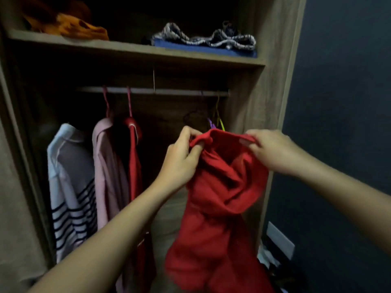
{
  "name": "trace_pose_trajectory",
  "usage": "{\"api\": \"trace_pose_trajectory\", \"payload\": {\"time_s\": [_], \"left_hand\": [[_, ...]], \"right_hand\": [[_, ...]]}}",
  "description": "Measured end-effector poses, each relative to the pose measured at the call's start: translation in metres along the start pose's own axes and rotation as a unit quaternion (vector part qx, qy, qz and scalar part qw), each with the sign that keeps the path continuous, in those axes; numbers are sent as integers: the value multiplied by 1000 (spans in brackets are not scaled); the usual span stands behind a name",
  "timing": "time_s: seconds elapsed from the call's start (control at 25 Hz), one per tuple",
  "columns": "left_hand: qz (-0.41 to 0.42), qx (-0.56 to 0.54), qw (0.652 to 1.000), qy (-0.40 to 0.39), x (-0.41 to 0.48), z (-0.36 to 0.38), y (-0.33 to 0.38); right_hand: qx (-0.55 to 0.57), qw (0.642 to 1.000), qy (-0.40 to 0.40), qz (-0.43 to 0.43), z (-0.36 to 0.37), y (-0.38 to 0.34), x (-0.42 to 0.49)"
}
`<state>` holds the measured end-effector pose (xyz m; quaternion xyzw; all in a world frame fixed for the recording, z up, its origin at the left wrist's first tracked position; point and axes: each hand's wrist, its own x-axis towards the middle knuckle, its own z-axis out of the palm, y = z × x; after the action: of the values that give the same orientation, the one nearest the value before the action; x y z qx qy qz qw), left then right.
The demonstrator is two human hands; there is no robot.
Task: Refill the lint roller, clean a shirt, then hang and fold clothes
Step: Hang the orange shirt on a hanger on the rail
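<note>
My left grip (pixel 182 159) and right grip (pixel 273 153) each pinch the top edge of the red shirt (pixel 222 197), both curled tight on the cloth. The shirt hangs bunched between them, in front of the open wardrobe (pixel 275 60), below the rail (pixel 152 91). Just behind it are what seem purple and yellow hangers (pixel 218 123), dim and blurred.

A home bedroom: wooden wardrobe (pixel 275 66), hung shirts (pixel 74 187).

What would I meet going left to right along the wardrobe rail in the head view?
Striped shirt, pink shirt, hanging red garment, purple and yellow hangers. The held red shirt overlaps the hangers, so it is left out.
</note>
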<state>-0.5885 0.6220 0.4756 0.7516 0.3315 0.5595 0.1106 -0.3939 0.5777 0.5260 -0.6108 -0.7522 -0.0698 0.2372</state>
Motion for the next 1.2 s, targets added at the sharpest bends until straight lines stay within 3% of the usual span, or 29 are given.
{"api": "trace_pose_trajectory", "payload": {"time_s": [0.12,0.2,0.28,0.36,0.6,0.68,0.76,0.8,0.92,0.96,1.08,1.2], "left_hand": [[-70,-35,997,-3,-5,16,-16],[-161,-153,975,28,-12,29,-28],[-235,-243,939,69,-18,37,-38],[-291,-272,911,104,-17,35,-51],[-379,-188,901,95,-24,34,-113],[-417,-190,882,112,-22,33,-121],[-450,-194,865,106,-12,30,-127],[-455,-168,871,78,-7,28,-131],[-431,71,899,-1,6,34,-138],[-427,83,900,-20,12,40,-133],[-354,-58,933,-27,49,63,-114],[-335,-175,926,3,117,102,-130]], "right_hand": [[147,988,-30,44,17,20,-2],[185,982,0,42,39,37,-14],[101,995,-3,-18,63,59,-32],[47,996,-58,-56,82,82,-52],[-50,972,-157,-170,78,115,-57],[-55,973,-149,-170,61,105,-32],[-31,986,-87,-137,46,95,0],[-30,989,-82,-116,41,89,16],[-43,981,-168,-85,37,67,50],[-44,976,-199,-80,38,60,56],[-55,971,-223,-69,45,49,67],[-56,981,-180,-56,46,48,73]]}}
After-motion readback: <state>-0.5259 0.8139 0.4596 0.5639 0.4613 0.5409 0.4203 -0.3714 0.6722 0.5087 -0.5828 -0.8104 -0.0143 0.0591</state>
